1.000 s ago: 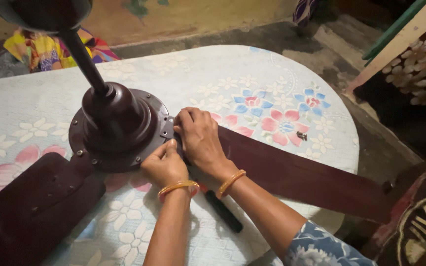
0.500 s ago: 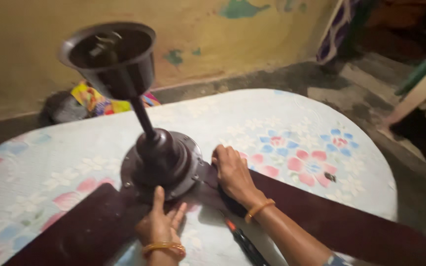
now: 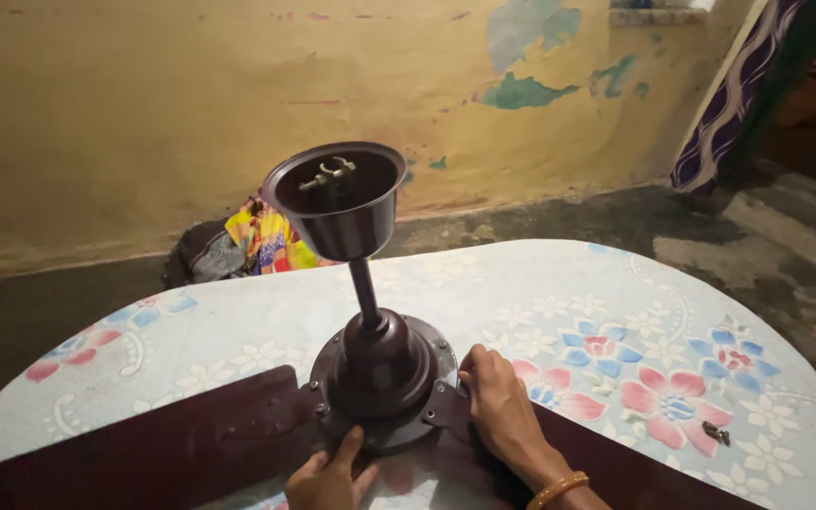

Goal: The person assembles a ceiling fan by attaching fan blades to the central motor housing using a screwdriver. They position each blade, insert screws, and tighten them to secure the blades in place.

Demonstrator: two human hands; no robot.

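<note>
A dark brown ceiling fan [image 3: 380,373] stands with its motor housing on a floral-covered table [image 3: 616,312], downrod pointing up. The right hand [image 3: 501,408] lies flat, fingers together, on the blade bracket just to the right of the motor housing, touching the housing's rim. The left hand [image 3: 331,480] sits at the near edge of the housing, thumb raised against the rim and fingers spread loosely; neither hand is clamped around anything — both only press on the fan. An orange bangle [image 3: 559,489] circles the right wrist.

At the top of the downrod the cup-shaped canopy [image 3: 337,198] opens upward, and a small metal hanger piece shows inside it.

Two fan blades are visible — one [image 3: 144,444] running left from the motor, the other [image 3: 635,467] running right under the right forearm. One small dark screw or fitting [image 3: 715,433] lies alone on the cloth, well apart from the hands. A bundle of colourful cloth [image 3: 257,247] lies on the floor by the yellow wall [image 3: 144,113]
</note>
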